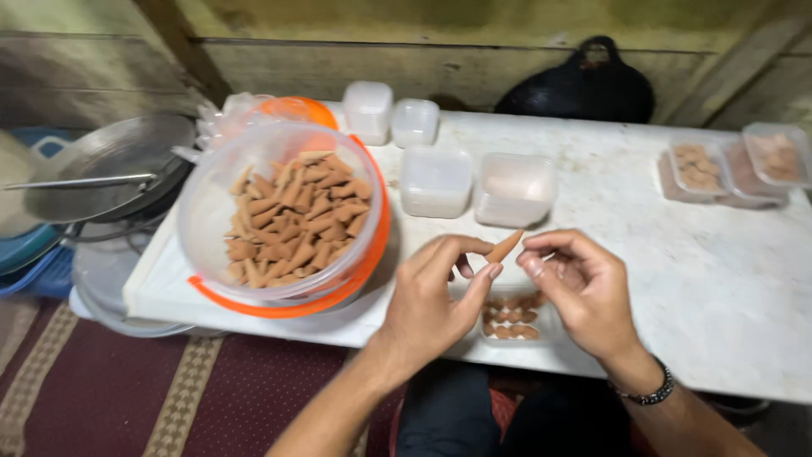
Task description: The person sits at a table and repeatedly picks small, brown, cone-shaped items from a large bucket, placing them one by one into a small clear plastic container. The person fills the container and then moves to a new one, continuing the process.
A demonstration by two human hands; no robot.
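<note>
Item: one small brown cone [505,246], tapered, held above the front edge of the white table [677,279]. It was pinched near its broad end between the thumb and fingertips of the left hand [436,292], point tilted up toward the right.

Hands: the left hand was closed on the cone. The right hand [575,283] was just beside it, fingers curled narrow, fingertips near the cone's tip; contact could not be told, and it appeared to hold nothing.

Directly below: a small clear tray [512,317] on the table, partly filled with rows of like cones, half hidden by the hands.

To the left: a large clear bowl [279,211] with an orange rim, heaped with loose cones, near the table's left corner.

Behind: several empty clear plastic boxes [436,182], some upside down; at far right, filled trays [698,169] of similar cones.

Beyond the table: a metal pan [110,161] at left, a black bag [584,85] against the wall, a patterned red carpet [127,389] below.

Risks, as judged: the grip was light and sat at one end, so the cone could slip and drop onto the packed rows, knocking them out of line, or fall past the table edge to the carpet. Too firm a pinch looked likely to crumble the thin tip. The bowl sat close to the corner, where a stray elbow could tip it.
</note>
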